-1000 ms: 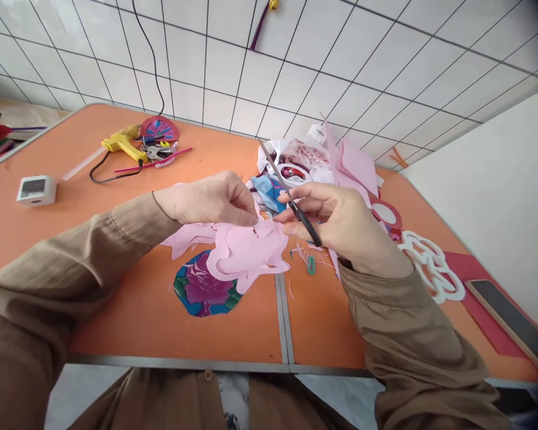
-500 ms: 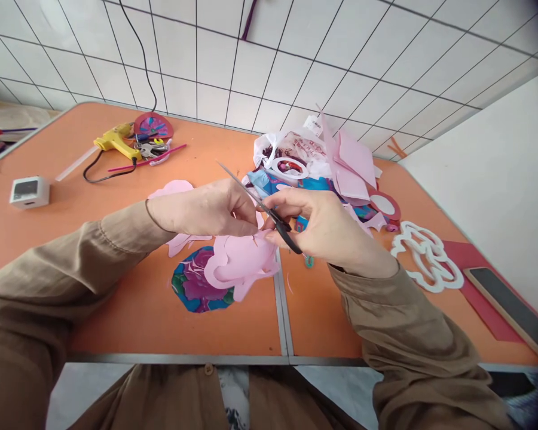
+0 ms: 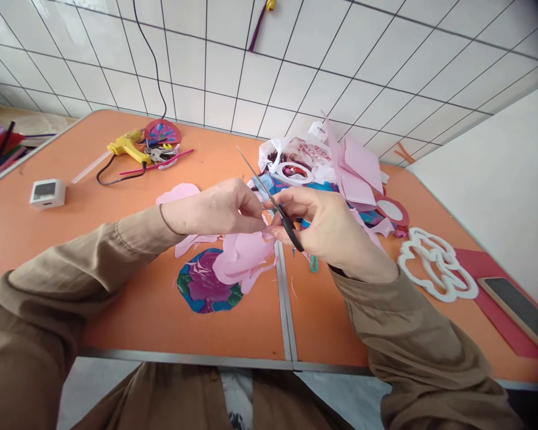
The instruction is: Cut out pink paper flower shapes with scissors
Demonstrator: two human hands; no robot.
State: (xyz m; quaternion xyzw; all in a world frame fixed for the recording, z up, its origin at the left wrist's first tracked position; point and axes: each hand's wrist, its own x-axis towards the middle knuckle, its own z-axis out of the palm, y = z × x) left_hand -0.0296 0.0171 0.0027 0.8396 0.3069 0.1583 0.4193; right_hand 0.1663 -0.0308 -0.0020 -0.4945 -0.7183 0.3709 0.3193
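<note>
My left hand (image 3: 215,210) pinches the top edge of a pale pink wavy paper cutout (image 3: 246,257) held just above the orange table (image 3: 130,310). My right hand (image 3: 332,230) grips black-handled scissors (image 3: 273,203), blades pointing up and left, close beside the left fingertips at the paper's edge. Under the pink paper lies a round purple-and-teal flower picture (image 3: 206,283). Another pink cutout (image 3: 179,194) lies behind my left hand.
A yellow glue gun (image 3: 128,146) with its cord, keys and a red disc sit far left. A small white box (image 3: 48,193) lies left. A heap of pink paper and a plastic bag (image 3: 332,161) is behind; a white flower-shaped frame (image 3: 434,266) and a dark tablet (image 3: 520,307) lie right.
The scissors tilted from upright to pointing further left, then partly back up. Both hands stayed together at the pink paper's edge, which turned slightly in my left hand.
</note>
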